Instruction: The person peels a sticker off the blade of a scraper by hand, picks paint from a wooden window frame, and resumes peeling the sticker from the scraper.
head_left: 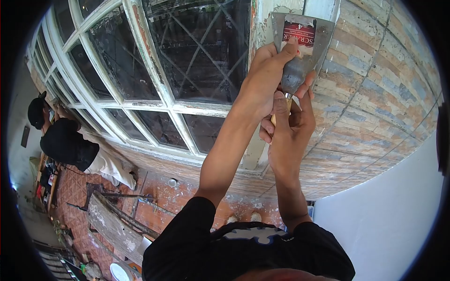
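Observation:
A wide metal scraper (307, 61) with a torn red label is held up against the window frame's right edge, its broad blade end at the top. My left hand (269, 70) is closed on the blade, the thumb lying over the label. Lower down, my right hand (290, 112) grips the wooden handle, its thumb near the metal neck. Beside my left forearm is the white window frame (201, 109), its paint chipped and peeling. How the blade's edge meets the frame cannot be made out.
Brick-patterned tiles (361, 103) cover the wall at right. At far left a person (70, 143) in black leans toward the windows. Below stand a worn wooden plank (115, 225) and a white bucket (121, 271). Paint flakes litter the tiled floor (164, 201).

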### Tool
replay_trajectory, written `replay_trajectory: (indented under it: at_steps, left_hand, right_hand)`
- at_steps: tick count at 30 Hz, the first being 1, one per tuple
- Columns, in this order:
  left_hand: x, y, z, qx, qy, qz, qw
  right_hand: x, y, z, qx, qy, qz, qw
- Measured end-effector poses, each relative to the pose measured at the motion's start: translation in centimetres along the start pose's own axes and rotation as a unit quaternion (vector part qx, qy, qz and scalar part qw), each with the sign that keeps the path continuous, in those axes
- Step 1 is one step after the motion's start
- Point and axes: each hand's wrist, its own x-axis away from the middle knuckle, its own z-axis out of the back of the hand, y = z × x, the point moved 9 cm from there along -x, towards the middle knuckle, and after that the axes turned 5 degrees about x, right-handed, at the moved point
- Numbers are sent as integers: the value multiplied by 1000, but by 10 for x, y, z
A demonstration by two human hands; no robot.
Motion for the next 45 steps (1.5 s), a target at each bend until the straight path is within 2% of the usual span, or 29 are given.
replay_trajectory:
  at_steps: [4,10,13,16,19,21,22,25,31,34,38,45]
  left_hand:
    - [-3,0,1,17,-20,16,1000]
    - [-4,0,5,1,2,21,1000]
    - [-3,2,7,-6,-5,10,1000]
    - [-1,-8,13,-19,34,30,999]
    - [-3,6,2,-13,4,29,999]
    - [-1,0,5,-17,28,33,999]
    - [1,0,8,-19,40,31,999]
    - [-5,3,5,-39,-5,4,999]
    - [0,-2,9,-51,40,9,998]
    - [-5,9,-4,-42,-9,-6,999]
    - [-1,3,-3,-42,45,-20,998]
    - [-8,0,-3,-70,23,-38,997]
  right_hand:
    - [-2,3,-3,2,20,-4,1000]
    - [-3,3,-5,-23,14,13,1000]
    - [1,3,-7,-44,17,-15,999]
    - [3,12,-2,-35,7,-39,999]
    - [0,-5,-10,-45,20,-14,999]
    - [3,-3,-7,-41,21,-20,999]
    - [3,-2,-7,-39,18,-22,999]
    - [-2,5,-4,-38,7,-38,999]
    - [0,5,-1,-21,-15,-20,999]
    - [-5,-5,-2,-40,-12,-26,999]
    - [-6,-1,6,-34,-31,-26,999]
    - [-12,-4,16,1,-32,-30,999]
